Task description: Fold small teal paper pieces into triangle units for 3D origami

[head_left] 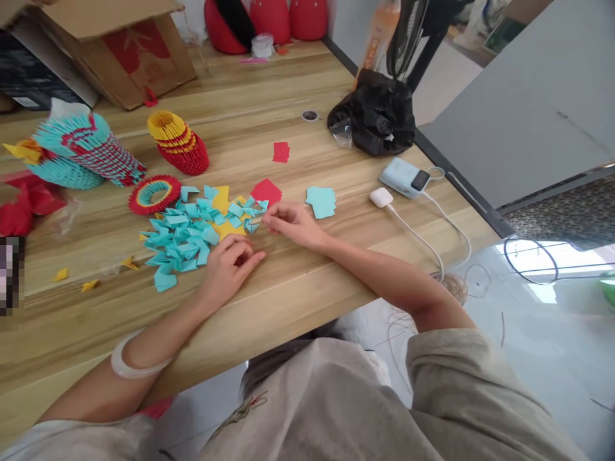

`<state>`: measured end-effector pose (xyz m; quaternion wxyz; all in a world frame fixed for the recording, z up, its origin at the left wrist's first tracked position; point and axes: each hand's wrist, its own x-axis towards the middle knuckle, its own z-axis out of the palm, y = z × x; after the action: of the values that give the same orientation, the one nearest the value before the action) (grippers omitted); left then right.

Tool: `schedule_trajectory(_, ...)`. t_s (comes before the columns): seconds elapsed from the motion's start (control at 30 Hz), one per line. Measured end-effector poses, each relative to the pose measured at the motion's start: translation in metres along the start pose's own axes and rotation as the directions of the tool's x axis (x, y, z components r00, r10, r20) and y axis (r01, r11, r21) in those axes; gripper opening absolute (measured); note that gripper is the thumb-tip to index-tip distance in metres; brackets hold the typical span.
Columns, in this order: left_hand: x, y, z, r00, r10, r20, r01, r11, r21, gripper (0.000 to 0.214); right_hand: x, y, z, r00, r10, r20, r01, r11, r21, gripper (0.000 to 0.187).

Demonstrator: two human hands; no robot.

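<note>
- Fingertips of the person's right hand (296,224) sit close together at the edge of a pile of turquoise folded paper pieces (185,238); whether they grip one cannot be told.
- The left hand (227,270) rests on the wooden table (302,285), fingers curled and thumb set apart from them, just beside the pile's near right edge.
- The turquoise pieces spread to the left of both hands' fingers, with yellow paper (221,200) showing among them.
- Red paper slips (265,192) lie just beyond the right fingertips; turquoise paper slips (321,202) lie to their right, past the knuckles.
- Farther beyond the right fingers are smaller red slips (281,152) and a roll of tape (306,116).
- Beyond the left fingers, past the pile, stand a red-and-yellow folded-paper vase (185,153) and, near it, a red-rimmed paper ring (137,200).
- Well right of the right fingers, a white charging case (381,197) lies near a pale blue power bank (400,175).
</note>
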<state>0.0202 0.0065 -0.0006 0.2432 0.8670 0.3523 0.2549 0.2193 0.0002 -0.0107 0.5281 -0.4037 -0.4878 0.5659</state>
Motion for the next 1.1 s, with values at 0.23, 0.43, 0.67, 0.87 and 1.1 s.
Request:
schedule_trajectory(0.23, 0.004, -0.001, 0.0, 0.974, -0.198, 0.108, 0.217, 0.953, -0.212, 0.028, -0.01, 0.006, -0.002, 0.976, -0.062, 0.209, 0.127, 0.941, -0.314, 0.036)
schedule_trajectory(0.43, 0.002, -0.005, 0.002, 0.957, -0.256, 0.138, 0.29, 0.864, -0.41, 0.021, -0.015, 0.001, -0.002, 0.972, -0.086, 0.221, 0.177, 0.882, -0.436, 0.026)
schedule_trajectory(0.67, 0.0, -0.008, 0.004, 0.95, -0.295, 0.099, 0.303, 0.808, -0.505, 0.02, -0.016, 0.004, -0.003, 0.955, -0.051, 0.293, 0.197, 0.845, -0.497, 0.026)
schedule_trajectory(0.87, 0.001, -0.003, 0.001, 0.915, -0.377, 0.141, 0.382, 0.704, -0.599, 0.03, -0.019, 0.004, -0.002, 0.954, -0.009, 0.3, 0.152, 0.878, -0.455, 0.023)
schedule_trajectory(1.1, 0.002, -0.001, 0.001, 0.909, -0.37, 0.191, 0.405, 0.682, -0.609, 0.036, -0.024, 0.004, 0.004, 0.976, 0.047, 0.212, 0.026, 0.944, -0.328, 0.021)
